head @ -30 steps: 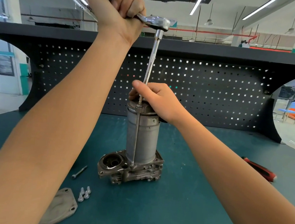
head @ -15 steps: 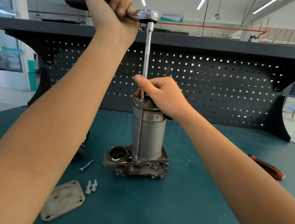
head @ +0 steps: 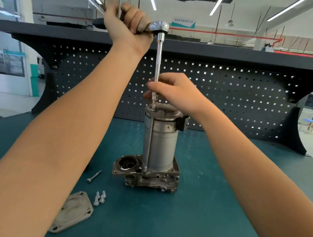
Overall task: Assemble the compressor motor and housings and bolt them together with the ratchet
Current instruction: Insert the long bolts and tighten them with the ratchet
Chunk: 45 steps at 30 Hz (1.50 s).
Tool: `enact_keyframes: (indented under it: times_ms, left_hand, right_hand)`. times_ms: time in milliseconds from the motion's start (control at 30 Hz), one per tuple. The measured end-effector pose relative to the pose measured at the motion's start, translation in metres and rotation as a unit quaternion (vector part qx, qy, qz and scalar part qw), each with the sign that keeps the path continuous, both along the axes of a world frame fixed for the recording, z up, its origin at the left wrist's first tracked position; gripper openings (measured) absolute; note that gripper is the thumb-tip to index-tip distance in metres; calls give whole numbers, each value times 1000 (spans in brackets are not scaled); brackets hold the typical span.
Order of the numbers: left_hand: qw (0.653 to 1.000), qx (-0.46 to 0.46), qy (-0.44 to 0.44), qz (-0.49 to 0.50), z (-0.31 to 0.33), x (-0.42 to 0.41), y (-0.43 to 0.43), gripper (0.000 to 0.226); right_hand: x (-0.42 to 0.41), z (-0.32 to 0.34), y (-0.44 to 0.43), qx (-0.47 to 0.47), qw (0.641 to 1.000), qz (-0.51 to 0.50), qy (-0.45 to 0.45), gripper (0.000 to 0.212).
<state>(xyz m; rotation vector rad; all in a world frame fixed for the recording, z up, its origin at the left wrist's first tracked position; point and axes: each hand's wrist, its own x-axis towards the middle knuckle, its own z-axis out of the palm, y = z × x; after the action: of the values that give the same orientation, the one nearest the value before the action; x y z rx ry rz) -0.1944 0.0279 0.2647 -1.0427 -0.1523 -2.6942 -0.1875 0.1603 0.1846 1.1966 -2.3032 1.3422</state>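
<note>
At the lower left of the frame a flat grey cover plate (head: 72, 211) lies on the green table mat (head: 190, 224). A cluster of short bolts (head: 99, 199) stands just beside its upper right corner. A single long bolt (head: 94, 176) lies a little further back.

In the centre the finned compressor housing (head: 147, 179) sits on the mat with the cylindrical motor (head: 162, 146) standing upright on it. An end cap (head: 164, 112) is on top of the motor, and a thin through-bolt (head: 148, 142) runs down the motor's left side.

Above the cap, the right hand (head: 176, 92) pinches the lower end of the extension bar (head: 158, 62) between thumb and fingertips, over the bolt head. The bar rises straight up to the ratchet (head: 159, 27) at the upper centre. There the left hand (head: 127, 28) has its fingers wrapped tight round the handle.

Behind stands a dark pegboard (head: 228, 96).
</note>
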Motion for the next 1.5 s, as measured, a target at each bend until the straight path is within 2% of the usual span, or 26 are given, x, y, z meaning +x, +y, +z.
enact_keyframes:
  times_ms: [67, 133, 300, 400, 500, 567, 667, 733, 800, 867, 933, 1033, 1100, 1200, 1267, 1400, 1500]
  left_hand:
    - [1000, 2, 4, -26, 0, -1, -3, 64]
    - [999, 8, 5, -48, 1, -1, -7, 64]
    - [999, 17, -18, -32, 0, 3, -14, 45]
    - [999, -25, -22, 28, 0, 10, -11, 45]
    - [982, -124, 3, 142, 0, 24, 1, 43]
    - [959, -184, 33, 212, -2, 34, 10, 39]
    - [905, -253, 75, 334, -7, 45, 21, 40]
    - [886, -253, 79, 381, -10, 49, 27, 41]
    - [886, -226, 59, 400, -10, 49, 27, 41]
    - [884, -204, 33, 420, -10, 48, 24, 40]
    - [880, -194, 22, 434, -11, 47, 22, 40]
    - [865, -195, 24, 462, -11, 49, 26, 39]
    - [854, -202, 33, 479, -11, 49, 29, 39]
    - [860, -204, 48, 465, -12, 48, 27, 37]
    - [877, -193, 48, 436, -12, 47, 23, 37]
    - [916, -157, 53, 365, -12, 41, 12, 37]
    - [945, -144, 50, 290, -10, 36, 7, 40]
  right_hand:
    - [-3, 6, 2, -8, 993, 75, -89, 11]
    - [-6, 1, 3, -35, 977, 141, -156, 12]
    - [-7, -10, -2, -87, 970, 167, -156, 14]
    - [-5, -11, -4, -103, 976, 139, -135, 11]
    - [-4, -14, -3, -131, 978, 115, -118, 8]
    - [-3, -15, -2, -145, 978, 100, -112, 7]
    - [0, -17, -4, -150, 982, 78, -88, 6]
    - [4, -16, -6, -148, 984, 61, -78, 7]
    - [7, -15, -7, -121, 992, 14, -44, 9]
    - [11, -13, -9, -63, 994, -77, 42, 13]
    - [15, -11, -18, -30, 982, -156, 104, 20]
    - [20, -15, -37, -41, 973, -202, 105, 46]
    - [19, -20, -46, -62, 975, -199, 83, 52]
    - [17, -20, -44, -61, 978, -180, 81, 53]
    - [18, -16, -37, -71, 988, -135, 37, 51]
    - [13, -14, -16, -138, 986, 23, -88, 20]
    - [8, -14, -11, -146, 980, 73, -111, 17]
